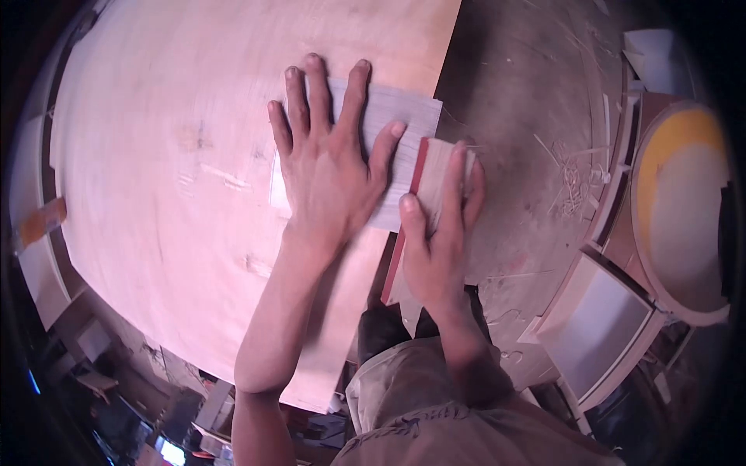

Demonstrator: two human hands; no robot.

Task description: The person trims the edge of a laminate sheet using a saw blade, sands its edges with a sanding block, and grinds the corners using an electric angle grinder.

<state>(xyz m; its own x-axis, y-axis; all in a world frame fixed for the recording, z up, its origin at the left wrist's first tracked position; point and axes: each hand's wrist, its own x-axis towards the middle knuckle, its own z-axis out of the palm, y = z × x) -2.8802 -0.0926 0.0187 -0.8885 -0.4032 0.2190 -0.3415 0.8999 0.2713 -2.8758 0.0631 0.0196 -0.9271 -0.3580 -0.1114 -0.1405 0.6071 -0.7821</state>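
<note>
My left hand [330,167] lies flat with fingers spread, pressing on a thin grey wood-grain panel [416,116]. That panel rests on a large plywood sheet [155,101], its right end reaching the sheet's edge. In my right hand [443,241] is a long wooden sanding block [437,167] with a red strip, apparently sandpaper, along its left side. The thumb is on the near face and the fingers wrap over the block. The red side faces the panel's right edge, touching or very close to it; I cannot tell which.
Wood shavings [573,182] are scattered on the floor to the right. Beyond them stand a rounded piece with a yellow band [691,128] and a framed panel [598,322]. An orange object [43,224] is at the far left. Assorted items clutter the lower left.
</note>
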